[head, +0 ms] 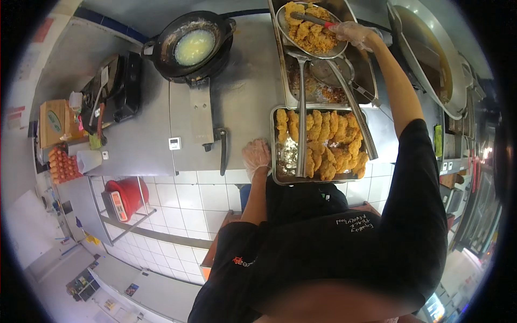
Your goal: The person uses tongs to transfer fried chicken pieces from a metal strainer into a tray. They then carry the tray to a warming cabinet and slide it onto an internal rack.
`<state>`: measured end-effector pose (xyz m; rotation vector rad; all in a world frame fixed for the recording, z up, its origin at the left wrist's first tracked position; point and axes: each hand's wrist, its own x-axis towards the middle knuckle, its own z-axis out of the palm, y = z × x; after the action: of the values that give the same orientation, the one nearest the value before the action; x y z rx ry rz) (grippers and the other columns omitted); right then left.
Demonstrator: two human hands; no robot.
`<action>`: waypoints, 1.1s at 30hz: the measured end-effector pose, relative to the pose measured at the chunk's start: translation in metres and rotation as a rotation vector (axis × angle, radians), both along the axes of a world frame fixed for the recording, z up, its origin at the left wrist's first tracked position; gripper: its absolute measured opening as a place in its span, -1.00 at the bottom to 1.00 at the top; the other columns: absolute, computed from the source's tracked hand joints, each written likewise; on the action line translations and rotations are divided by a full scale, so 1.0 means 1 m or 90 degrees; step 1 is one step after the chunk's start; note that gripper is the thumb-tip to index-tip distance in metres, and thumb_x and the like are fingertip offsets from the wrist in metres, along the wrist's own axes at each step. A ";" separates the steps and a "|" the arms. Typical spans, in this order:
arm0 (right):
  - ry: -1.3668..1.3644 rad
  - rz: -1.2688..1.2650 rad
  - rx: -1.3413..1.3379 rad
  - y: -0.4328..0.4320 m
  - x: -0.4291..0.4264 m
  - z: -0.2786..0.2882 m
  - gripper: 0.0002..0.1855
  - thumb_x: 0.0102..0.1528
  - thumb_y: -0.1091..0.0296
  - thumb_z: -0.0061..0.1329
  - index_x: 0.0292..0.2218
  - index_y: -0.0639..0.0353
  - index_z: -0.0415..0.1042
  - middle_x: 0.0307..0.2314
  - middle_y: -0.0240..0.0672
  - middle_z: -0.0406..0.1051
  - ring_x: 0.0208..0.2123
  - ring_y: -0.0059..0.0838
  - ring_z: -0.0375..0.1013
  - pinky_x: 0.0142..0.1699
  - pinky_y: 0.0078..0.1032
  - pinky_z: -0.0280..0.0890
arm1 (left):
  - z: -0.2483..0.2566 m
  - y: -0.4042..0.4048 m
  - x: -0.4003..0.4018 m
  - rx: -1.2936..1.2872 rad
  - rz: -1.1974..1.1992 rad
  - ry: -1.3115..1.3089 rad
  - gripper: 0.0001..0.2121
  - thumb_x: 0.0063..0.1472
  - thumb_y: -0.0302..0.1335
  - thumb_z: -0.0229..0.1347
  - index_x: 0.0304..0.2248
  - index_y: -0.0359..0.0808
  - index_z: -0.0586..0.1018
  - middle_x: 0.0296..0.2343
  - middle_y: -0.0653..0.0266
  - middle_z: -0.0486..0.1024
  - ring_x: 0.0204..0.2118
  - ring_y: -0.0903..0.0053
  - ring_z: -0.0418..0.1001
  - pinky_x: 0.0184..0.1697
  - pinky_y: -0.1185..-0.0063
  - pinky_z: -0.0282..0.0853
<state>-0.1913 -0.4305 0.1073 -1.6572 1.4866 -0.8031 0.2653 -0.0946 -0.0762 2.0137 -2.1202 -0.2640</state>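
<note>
My right hand (355, 35), in a clear plastic glove, grips a pair of tongs (309, 18) with a red part near my fingers. The tongs' dark tips reach over fried, breaded pieces (309, 34) heaped in a round strainer (341, 50). That strainer sits over a deep steel pan (288, 91) with crumbs at its bottom. Also gloved, my left hand (257, 156) rests on the counter's front edge, left of a shallow metal tray (288, 171), and holds nothing. Golden fried pieces (325, 127) lie in rows in this tray; two long metal handles (302, 121) cross above them.
A black wok (161, 60) with pale oil stands on a portable stove (202, 109) at the back left. Beyond the right arm is a large oil-filled pan (454, 80). Farther left are a timer (175, 143), eggs (62, 163) and a spatula (101, 87).
</note>
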 end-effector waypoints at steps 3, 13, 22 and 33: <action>0.078 0.059 0.203 -0.008 -0.007 0.015 -0.42 0.32 -0.13 -0.01 0.08 0.22 0.46 -0.53 -0.55 0.25 -0.61 -0.69 0.11 -0.54 -0.59 0.07 | -0.004 0.003 0.000 0.019 0.008 -0.027 -0.78 0.36 -0.27 -0.01 -0.33 -0.19 0.58 -0.38 0.14 0.58 -0.26 0.15 0.54 -0.15 0.20 0.35; -0.039 -0.028 0.328 0.048 0.026 0.050 -0.48 0.29 -0.32 -0.01 -0.35 -0.01 0.39 -0.69 -0.74 0.03 -0.74 -0.80 -0.14 -0.67 -0.64 -0.25 | -0.008 0.004 0.001 -0.101 -0.021 0.021 -0.82 0.31 -0.29 0.02 -0.35 -0.16 0.59 -0.37 0.22 0.59 -0.26 0.16 0.54 -0.19 0.17 0.36; -0.122 -0.121 0.279 0.180 0.026 0.117 -0.49 0.33 -0.29 -0.04 -0.29 0.02 0.44 -0.69 -0.75 -0.04 -0.73 -0.84 -0.17 -0.63 -0.65 -0.25 | -0.010 0.011 0.003 -0.047 0.001 0.010 -0.75 0.35 -0.26 -0.01 -0.34 -0.18 0.63 -0.40 0.11 0.60 -0.28 0.16 0.56 -0.13 0.17 0.37; 0.301 -0.141 0.181 0.488 0.068 0.206 -0.34 0.37 -0.22 -0.10 0.11 0.26 0.46 -0.35 -0.43 0.44 -0.60 -0.79 0.10 -0.49 -0.69 0.06 | 0.022 0.006 0.002 -0.115 -0.045 0.124 -0.67 0.38 -0.22 -0.04 -0.36 -0.22 0.67 -0.45 0.11 0.63 -0.30 0.17 0.56 -0.16 0.19 0.36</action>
<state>-0.1229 0.0571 0.3133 -1.5436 2.0326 -0.2930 0.2670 -0.0881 -0.0541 1.7409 -2.0184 -0.2574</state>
